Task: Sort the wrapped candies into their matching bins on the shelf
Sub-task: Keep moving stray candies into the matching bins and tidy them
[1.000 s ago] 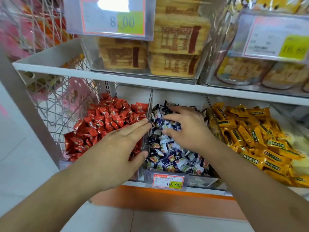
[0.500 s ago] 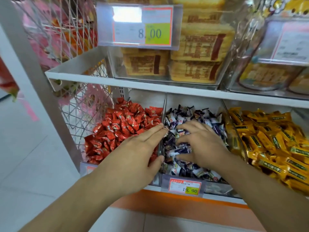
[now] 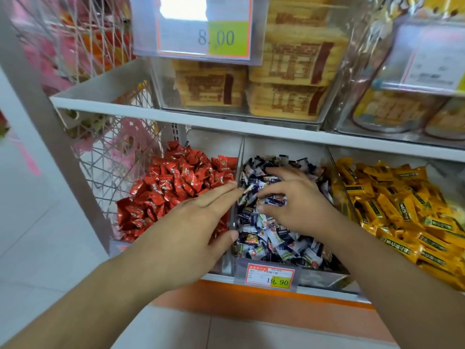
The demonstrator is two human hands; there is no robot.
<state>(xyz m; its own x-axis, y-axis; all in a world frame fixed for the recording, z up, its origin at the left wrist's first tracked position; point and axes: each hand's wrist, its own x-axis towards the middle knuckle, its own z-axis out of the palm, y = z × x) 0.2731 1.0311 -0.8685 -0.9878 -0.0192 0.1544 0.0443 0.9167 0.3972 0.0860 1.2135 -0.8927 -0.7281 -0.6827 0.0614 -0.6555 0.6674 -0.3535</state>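
Three clear bins sit side by side on the lower shelf. The left bin holds red wrapped candies (image 3: 176, 180), the middle one blue-and-white candies (image 3: 276, 244), the right one yellow candies (image 3: 402, 210). My left hand (image 3: 193, 222) lies flat over the red pile, its straight fingertips reaching the clear divider (image 3: 234, 224). My right hand (image 3: 297, 205) rests on the middle pile with curled fingers, thumb and index finger pinching a few blue-and-white candies. What lies under either palm is hidden.
A price tag reading 19.90 (image 3: 270, 275) hangs on the middle bin's front. The white upper shelf (image 3: 201, 117) close above carries clear boxes of yellow packets (image 3: 284, 79) and an 8.00 tag (image 3: 203, 28). A wire mesh side panel (image 3: 108, 159) closes the left.
My right hand's fingers have curled in on the blue-and-white candies. My left hand has stayed flat by the divider. The view has shifted so the shelf sits further right in it.
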